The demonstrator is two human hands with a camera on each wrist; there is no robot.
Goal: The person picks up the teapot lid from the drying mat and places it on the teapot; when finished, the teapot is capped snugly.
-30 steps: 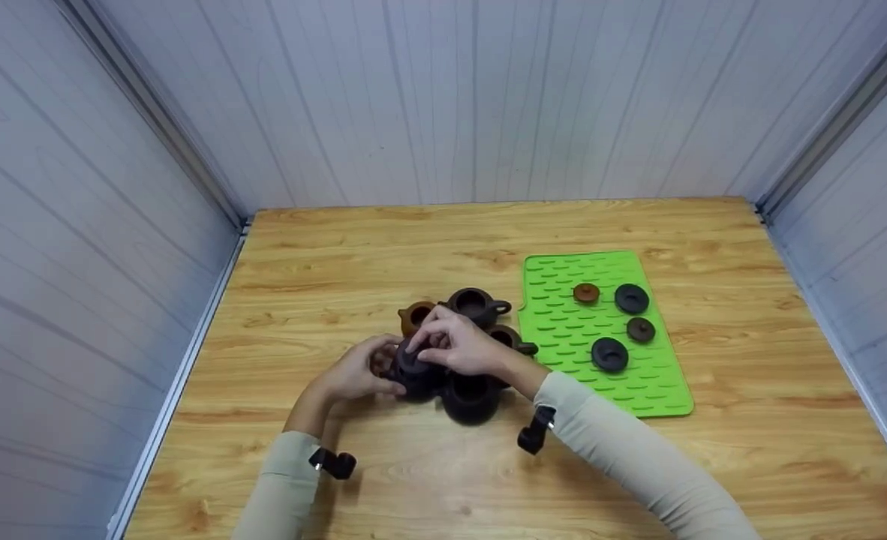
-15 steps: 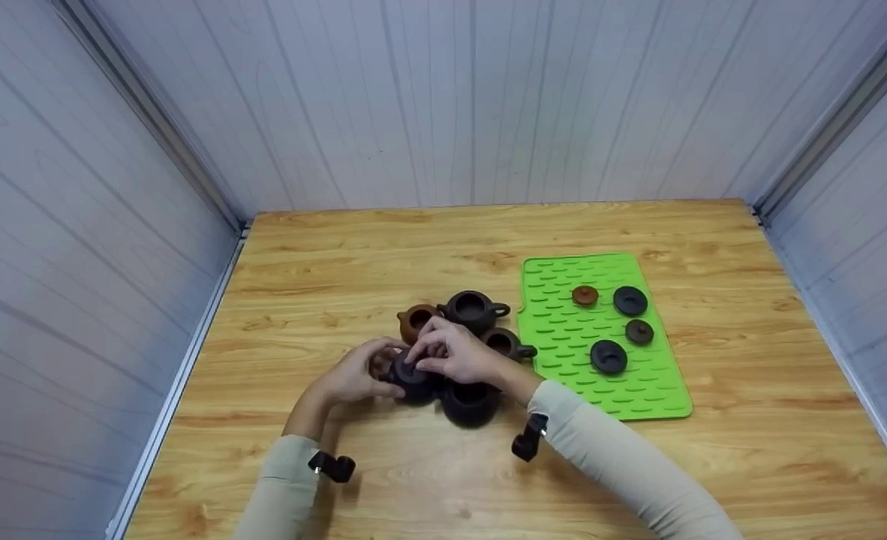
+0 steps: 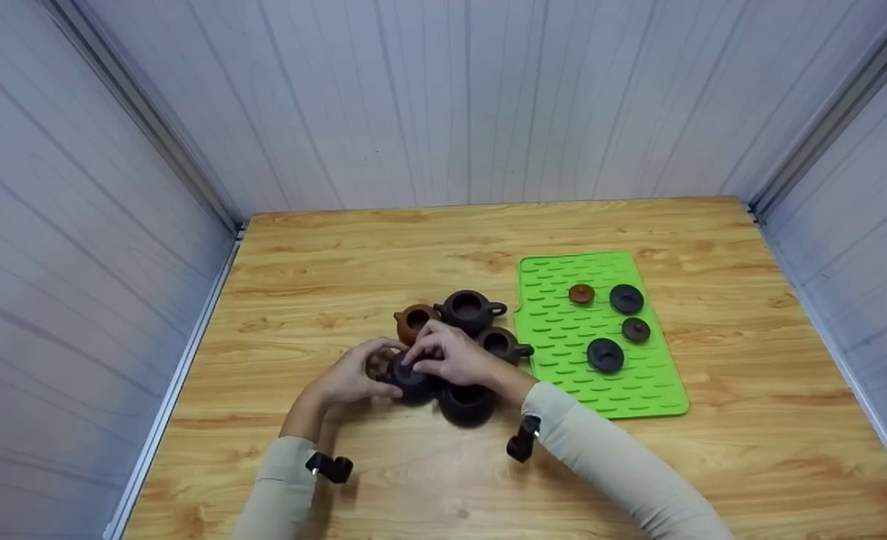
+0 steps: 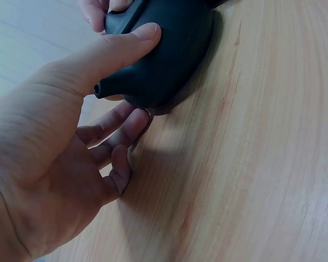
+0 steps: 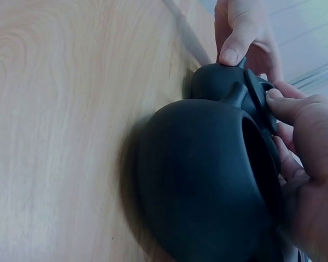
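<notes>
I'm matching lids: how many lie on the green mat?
4 on the green mat: a reddish lid, a black lid to its right, a dark brown lid below that, and another black lid lowest. The right sleeve may hide more.

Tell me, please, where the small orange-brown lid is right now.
In the right half of the head view, the orange-brown lid lies on the green mat, toward its far edge, just left of a black lid.
</notes>
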